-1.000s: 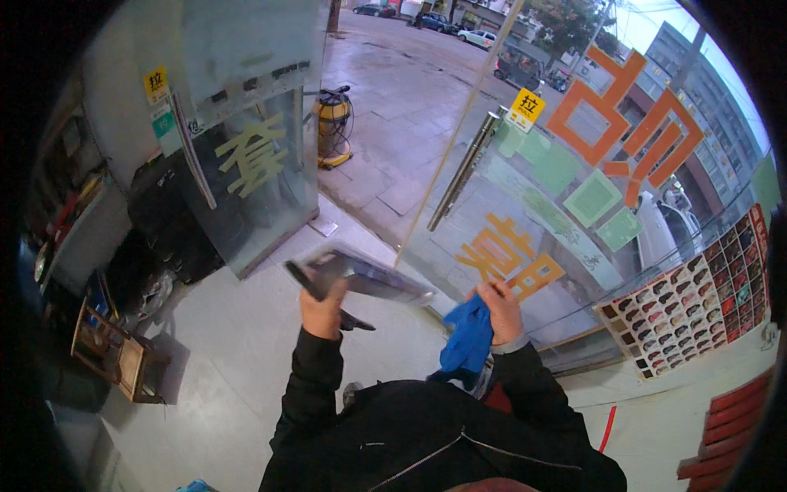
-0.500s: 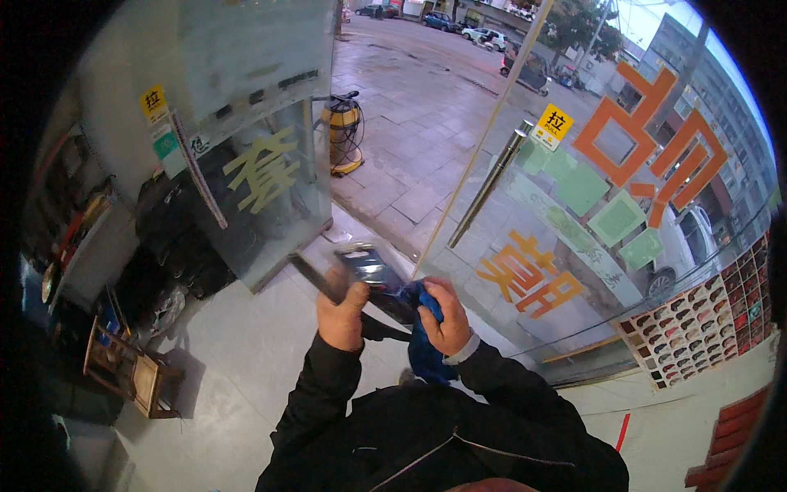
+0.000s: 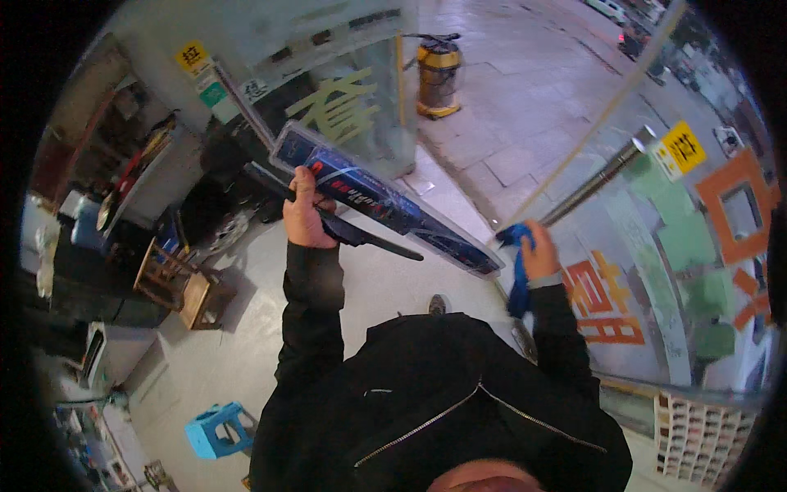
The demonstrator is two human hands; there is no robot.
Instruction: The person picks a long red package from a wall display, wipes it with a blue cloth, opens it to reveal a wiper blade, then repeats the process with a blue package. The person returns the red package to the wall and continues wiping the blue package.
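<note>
My left hand (image 3: 310,217) is closed round a black wiper blade (image 3: 373,239) and one end of a long, flat package (image 3: 385,197). The package has a clear plastic cover over a dark blue card, and slants down to the right in front of me. Below it, the wiper blade runs through my left fist, with both ends sticking out. My right hand (image 3: 539,252) grips a blue cloth (image 3: 518,287), part of which hangs down. The hand is just past the package's lower right end; whether the cloth touches that end I cannot tell.
A glass door (image 3: 336,107) stands at the left, another with a metal handle (image 3: 598,172) at the right. Outside stands a yellow and black vacuum cleaner (image 3: 439,75). A wooden chair (image 3: 184,287) and a blue plastic stool (image 3: 220,430) are on the floor at left.
My hands have moved apart, the right one with the cloth toward the right. The package, blurred before, now shows its full length. The view has turned, so the doorway appears further right.
</note>
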